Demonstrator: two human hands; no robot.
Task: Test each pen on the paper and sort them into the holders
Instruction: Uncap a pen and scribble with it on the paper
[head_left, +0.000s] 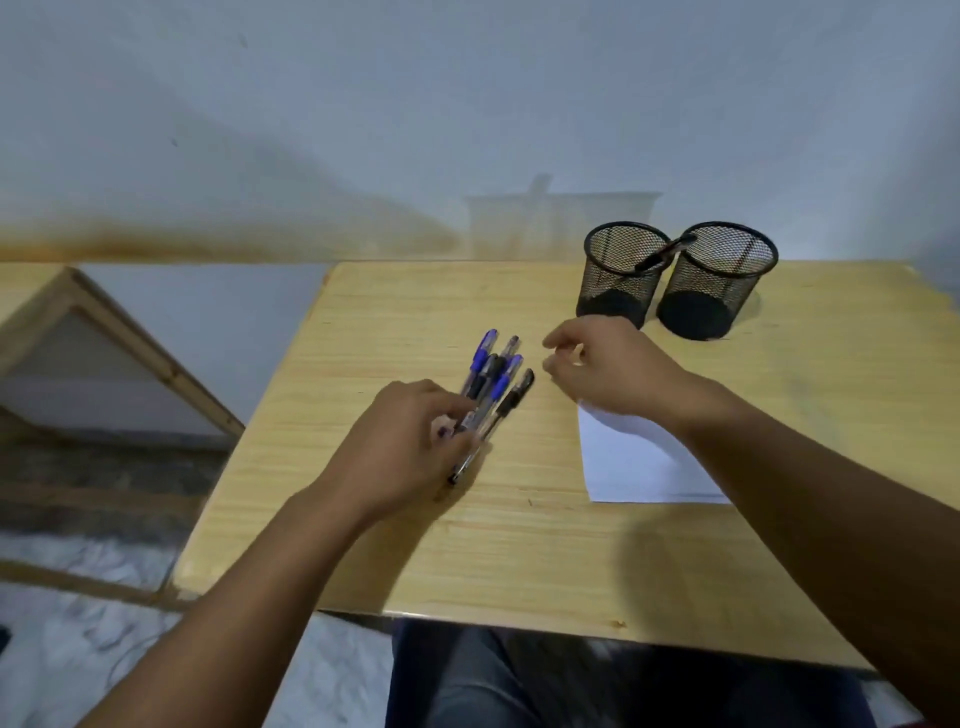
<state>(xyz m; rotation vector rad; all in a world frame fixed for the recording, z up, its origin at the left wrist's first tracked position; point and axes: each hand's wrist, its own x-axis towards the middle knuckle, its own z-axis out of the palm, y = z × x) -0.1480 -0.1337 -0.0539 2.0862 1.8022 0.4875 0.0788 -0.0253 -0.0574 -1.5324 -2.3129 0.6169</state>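
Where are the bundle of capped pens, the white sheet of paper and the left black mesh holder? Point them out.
Bundle of capped pens (493, 384): head view, on the caps.
White sheet of paper (636, 467): head view, bare middle.
Left black mesh holder (605, 275): head view, mesh wall.

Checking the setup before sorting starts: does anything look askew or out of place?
One thing: a dark pen lies slanted across the touching rims of the two mesh holders, not standing inside either. The pen bundle and paper look ordinary.
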